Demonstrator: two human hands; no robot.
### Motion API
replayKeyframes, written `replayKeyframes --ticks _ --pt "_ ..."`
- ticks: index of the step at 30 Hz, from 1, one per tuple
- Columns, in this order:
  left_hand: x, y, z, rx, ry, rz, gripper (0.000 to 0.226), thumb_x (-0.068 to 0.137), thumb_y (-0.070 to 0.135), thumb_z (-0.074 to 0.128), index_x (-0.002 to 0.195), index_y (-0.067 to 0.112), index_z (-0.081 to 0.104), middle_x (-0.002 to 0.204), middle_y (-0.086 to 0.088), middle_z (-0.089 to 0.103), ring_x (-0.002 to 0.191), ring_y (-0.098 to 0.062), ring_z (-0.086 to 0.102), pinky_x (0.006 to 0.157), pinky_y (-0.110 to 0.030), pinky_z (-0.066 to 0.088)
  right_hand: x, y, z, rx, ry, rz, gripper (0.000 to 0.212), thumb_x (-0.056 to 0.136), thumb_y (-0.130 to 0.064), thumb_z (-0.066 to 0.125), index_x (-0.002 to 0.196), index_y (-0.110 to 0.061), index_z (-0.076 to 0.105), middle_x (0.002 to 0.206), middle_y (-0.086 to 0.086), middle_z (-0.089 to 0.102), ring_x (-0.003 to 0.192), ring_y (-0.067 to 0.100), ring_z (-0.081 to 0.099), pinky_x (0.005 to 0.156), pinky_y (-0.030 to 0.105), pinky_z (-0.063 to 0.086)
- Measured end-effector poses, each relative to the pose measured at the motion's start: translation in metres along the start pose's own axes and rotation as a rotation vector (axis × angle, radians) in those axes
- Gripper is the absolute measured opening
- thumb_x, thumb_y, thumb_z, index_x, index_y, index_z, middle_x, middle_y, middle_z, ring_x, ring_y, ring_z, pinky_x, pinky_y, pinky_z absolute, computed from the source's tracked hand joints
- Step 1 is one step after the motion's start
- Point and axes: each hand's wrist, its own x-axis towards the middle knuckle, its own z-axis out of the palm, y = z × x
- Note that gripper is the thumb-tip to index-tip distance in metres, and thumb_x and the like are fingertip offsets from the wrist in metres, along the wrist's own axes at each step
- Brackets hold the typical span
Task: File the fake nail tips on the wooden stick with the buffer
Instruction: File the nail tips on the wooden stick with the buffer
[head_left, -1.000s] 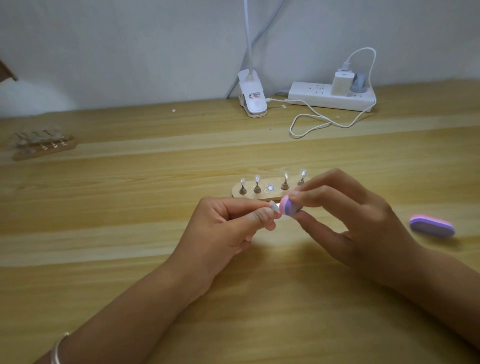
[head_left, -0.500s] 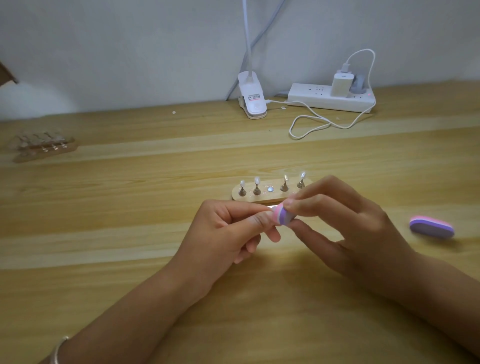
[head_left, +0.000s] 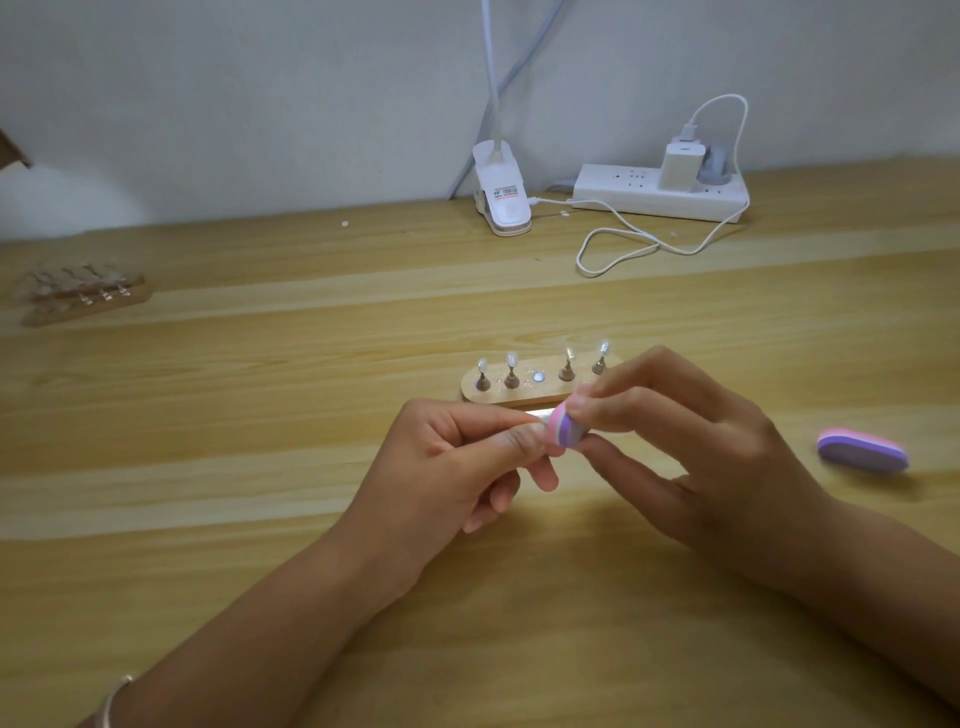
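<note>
right now the left hand has its grip pinched narrow on one small nail tip, mostly hidden by the fingertips. the right hand closes its grip round the pink and purple buffer, whose edge touches that tip. just beyond the two grips the wooden stick lies on the desk, with four nail tips upright on pegs and its middle socket bare. so i judge one tip of five is being filed; whether the four standing ones are done i cannot tell. well off to the right of the grips lies a second buffer.
</note>
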Motion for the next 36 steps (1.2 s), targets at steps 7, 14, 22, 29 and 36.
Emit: replayKeyframes --ticks 7,14,22,29,36 --pt "-0.001 0.002 0.000 0.000 0.002 0.000 0.018 0.084 0.019 0.066 0.082 0.005 0.077 0.066 -0.011 0.068 0.047 -0.016 0.042 0.038 -0.018 0.030 -0.001 -0.003 0.000 0.032 0.009 0.014 0.014 0.094 -0.009 0.065 0.107 -0.013 0.067 0.097 0.010 0.063 0.091 0.019 0.065 0.080 0.032 0.053" --pt "-0.003 0.002 0.001 0.034 -0.040 0.022 0.016 0.086 0.017 0.065 0.080 0.009 0.077 0.067 -0.008 0.069 0.048 -0.015 0.045 0.038 -0.020 0.033 0.001 0.000 -0.001 -0.026 0.012 0.081 0.010 0.092 -0.008 0.067 0.099 -0.004 0.074 0.095 0.010 0.064 0.088 0.021 0.066 0.076 0.037 0.054" --pt "-0.001 0.001 0.002 0.011 -0.031 0.016 0.020 0.086 0.020 0.061 0.076 0.010 0.075 0.065 -0.010 0.068 0.048 -0.015 0.046 0.038 -0.019 0.033 0.000 -0.002 -0.004 0.027 0.013 0.104 0.010 0.090 -0.006 0.070 0.100 -0.005 0.073 0.097 0.008 0.064 0.091 0.017 0.065 0.078 0.033 0.054" --pt "-0.001 0.002 0.001 0.004 -0.069 0.008 0.022 0.086 0.018 0.057 0.070 0.010 0.070 0.056 -0.006 0.058 0.044 -0.013 0.043 0.037 -0.018 0.031 -0.001 -0.002 -0.003 0.056 -0.009 0.068 0.011 0.093 -0.007 0.067 0.101 -0.003 0.073 0.097 0.010 0.063 0.090 0.019 0.065 0.079 0.034 0.054" --pt "-0.001 0.003 0.002 -0.016 -0.073 -0.034 0.022 0.084 0.019 0.056 0.068 0.010 0.066 0.054 -0.004 0.049 0.046 -0.012 0.037 0.039 -0.018 0.027 0.000 -0.004 0.000 0.038 -0.006 0.016 0.015 0.093 -0.008 0.063 0.104 -0.003 0.073 0.098 0.012 0.064 0.092 0.018 0.066 0.080 0.032 0.054"
